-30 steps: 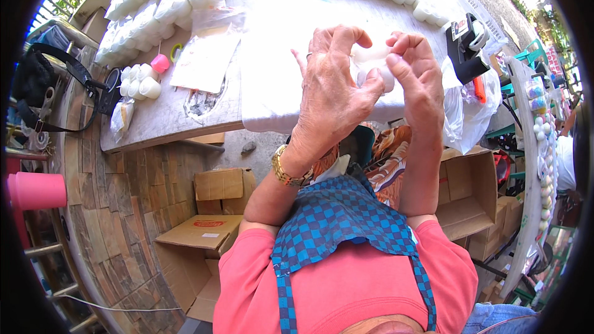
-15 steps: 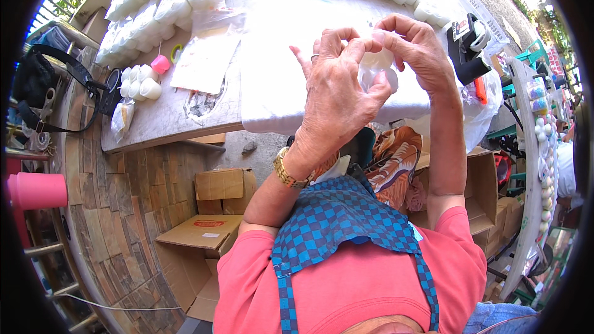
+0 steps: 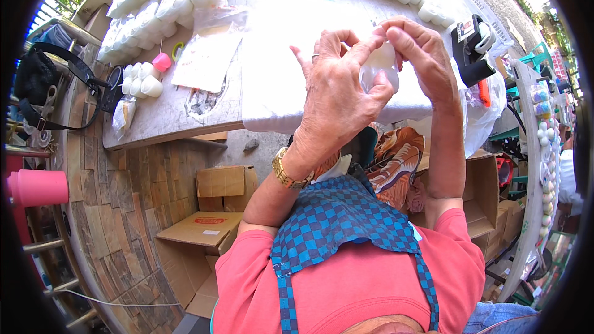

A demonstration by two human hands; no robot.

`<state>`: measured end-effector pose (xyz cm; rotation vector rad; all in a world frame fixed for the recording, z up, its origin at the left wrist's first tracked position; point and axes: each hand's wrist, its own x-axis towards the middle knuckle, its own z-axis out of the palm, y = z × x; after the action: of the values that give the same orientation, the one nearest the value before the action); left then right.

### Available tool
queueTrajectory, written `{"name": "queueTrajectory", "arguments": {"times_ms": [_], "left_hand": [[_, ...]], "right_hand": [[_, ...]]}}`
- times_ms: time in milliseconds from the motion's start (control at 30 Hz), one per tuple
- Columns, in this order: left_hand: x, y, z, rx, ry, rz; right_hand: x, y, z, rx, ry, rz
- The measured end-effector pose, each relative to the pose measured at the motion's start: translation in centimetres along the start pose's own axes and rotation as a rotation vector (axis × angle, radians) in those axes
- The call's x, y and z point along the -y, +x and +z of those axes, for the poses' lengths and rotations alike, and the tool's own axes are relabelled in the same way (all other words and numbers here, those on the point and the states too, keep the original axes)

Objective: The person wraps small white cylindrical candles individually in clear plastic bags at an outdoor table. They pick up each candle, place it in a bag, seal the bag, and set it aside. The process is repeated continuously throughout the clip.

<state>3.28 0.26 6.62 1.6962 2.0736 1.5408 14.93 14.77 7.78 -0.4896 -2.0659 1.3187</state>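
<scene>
White piece [image 3: 379, 62] sits between left fingers [image 3: 365, 48] and right fingers [image 3: 404, 43].

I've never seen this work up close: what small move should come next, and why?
Perhaps the right hand should gently press or tug at the far end of the pale rounded piece while the left hand steadies it: the left thumb lies by its near end, and both hands' fingers gather close together near its far end.

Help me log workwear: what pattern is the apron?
The apron is checked blue and navy, seen best in the head view.
</scene>
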Motion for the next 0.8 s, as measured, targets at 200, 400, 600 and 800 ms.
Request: {"name": "queueTrajectory", "arguments": {"times_ms": [200,400,600,800], "left_hand": [[0.3,0.0,0.4,-0.009,0.03,0.015],[0.6,0.0,0.7,-0.004,0.025,-0.006],[0.1,0.2,0.3,-0.026,-0.079,-0.081],[1.3,0.6,0.7,0.012,-0.205,0.005]], "right_hand": [[0.8,0.5,-1.1,0.15,-0.033,0.114],[1.1,0.8,-1.4,0.153,-0.102,0.144],[0.4,-0.6,0.8,-0.054,-0.112,-0.042],[-1.3,-1.0,0.8,-0.106,-0.118,-0.181]]}}
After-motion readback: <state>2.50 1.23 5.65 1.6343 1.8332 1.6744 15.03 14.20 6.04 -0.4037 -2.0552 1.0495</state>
